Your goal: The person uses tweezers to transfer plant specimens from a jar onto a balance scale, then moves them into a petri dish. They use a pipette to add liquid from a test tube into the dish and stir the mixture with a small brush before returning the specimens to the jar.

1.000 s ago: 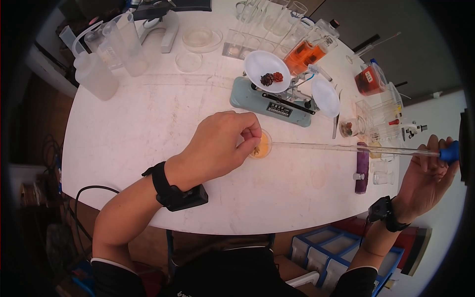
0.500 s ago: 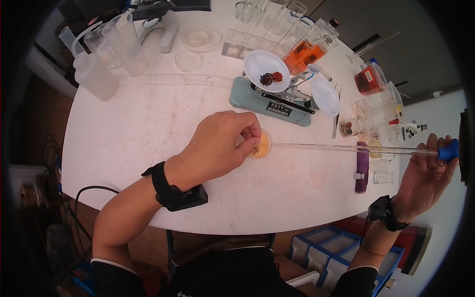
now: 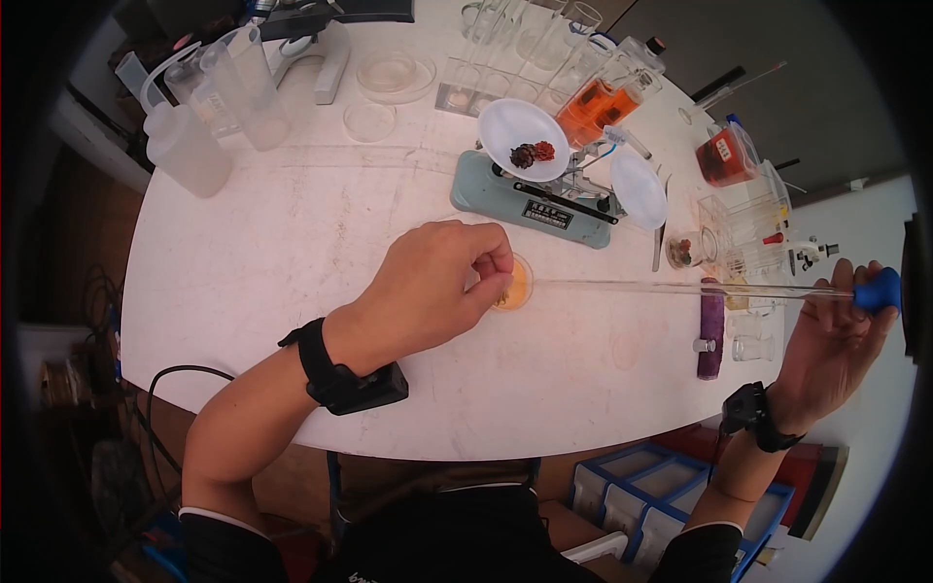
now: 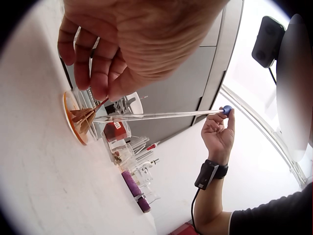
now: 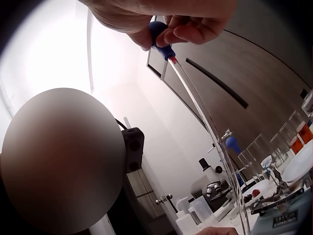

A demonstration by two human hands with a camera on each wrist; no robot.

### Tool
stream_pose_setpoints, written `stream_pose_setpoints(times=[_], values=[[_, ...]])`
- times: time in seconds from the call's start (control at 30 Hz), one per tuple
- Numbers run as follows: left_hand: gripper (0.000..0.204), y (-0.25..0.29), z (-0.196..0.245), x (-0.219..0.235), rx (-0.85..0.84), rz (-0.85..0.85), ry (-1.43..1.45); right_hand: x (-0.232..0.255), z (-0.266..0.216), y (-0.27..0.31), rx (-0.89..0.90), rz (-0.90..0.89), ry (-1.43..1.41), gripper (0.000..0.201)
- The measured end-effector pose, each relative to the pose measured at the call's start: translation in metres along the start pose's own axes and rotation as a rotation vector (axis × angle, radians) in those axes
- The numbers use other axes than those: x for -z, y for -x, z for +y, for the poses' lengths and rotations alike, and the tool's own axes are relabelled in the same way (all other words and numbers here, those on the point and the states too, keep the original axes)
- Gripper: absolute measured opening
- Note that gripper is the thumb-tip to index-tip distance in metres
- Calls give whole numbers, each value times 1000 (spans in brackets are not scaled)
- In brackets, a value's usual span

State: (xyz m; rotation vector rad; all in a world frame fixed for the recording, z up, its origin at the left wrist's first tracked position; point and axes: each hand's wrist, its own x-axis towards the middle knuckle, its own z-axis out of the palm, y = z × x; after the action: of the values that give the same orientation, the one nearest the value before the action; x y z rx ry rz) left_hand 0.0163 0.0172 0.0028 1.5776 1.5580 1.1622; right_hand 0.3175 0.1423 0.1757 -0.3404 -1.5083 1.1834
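**Pipette lies between 3 and 9 o'clock, tip at the orange dish**

Head view: the glass pipette [image 3: 680, 289] runs lengthwise from its blue bulb [image 3: 878, 290] at 3 o'clock towards 9, its narrow end at the shallow dish [image 3: 525, 283]. The dish holds something orange. The left hand [image 3: 428, 282] has its fingers curled over the dish. The right hand [image 3: 826, 355] grips the bulb. At 12 o'clock from the dish, a white balance pan [image 3: 505, 126] carries dark and red pieces; at 1 o'clock, bottles [image 3: 604, 109] contain orange liquid.

Left wrist view: thumb and fingertips pinch the stem of a dry brown piece [image 4: 83, 119] standing in the dish. The pipette points to 9 o'clock, bulb near 3.

Right wrist view: thumb and fingers grip the bulb; the tube slants down towards 5 o'clock.
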Motion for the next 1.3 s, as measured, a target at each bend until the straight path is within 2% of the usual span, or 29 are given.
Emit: stream_pose_setpoints(times=[0.27, 0.37, 0.87, 1.3], values=[[6, 0, 1, 0, 6, -8, 4, 4, -1, -1, -17, -34, -24, 52], [7, 0, 1, 0, 4, -5, 7, -1, -1, -1, 2, 11, -16, 51], [7, 0, 0, 0, -7, -1, -12, 1, -1, 1, -60, -62, -35, 49], [7, 0, 1, 0, 1, -2, 3, -1, -1, -1, 14, -46, -8, 51]])
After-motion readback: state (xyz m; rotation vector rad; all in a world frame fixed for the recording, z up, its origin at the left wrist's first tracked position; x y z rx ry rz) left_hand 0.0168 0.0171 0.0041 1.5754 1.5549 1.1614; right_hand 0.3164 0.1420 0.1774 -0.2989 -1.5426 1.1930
